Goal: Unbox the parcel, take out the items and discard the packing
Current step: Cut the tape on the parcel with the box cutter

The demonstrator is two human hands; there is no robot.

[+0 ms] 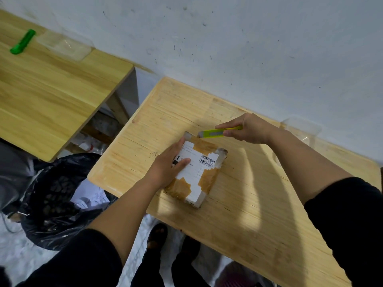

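1. The parcel (196, 168) lay flat near the middle of the frame on the light wooden table (248, 214), wrapped in brown tape with a white barcode label; its long axis ran from the upper left end down toward the lower right.
2. Your left hand (167, 164) pressed on the parcel's left side, thumb laid across the label and fingers straight along the edge, pinning it rather than gripping it.
3. Your right hand (246, 129) grasped a yellow utility knife (215, 133), its tip at the parcel's upper end, just above your left fingertips.
4. So the knife hand sat beyond the far end, and a cut would likely run down the long axis toward you; I judged the left fingers close to that line.
5. A black rubbish bag (56, 199) stood open at lower left, ready for packing.
6. A green cutter (22, 42) lay on the other table (51, 96), upper left.
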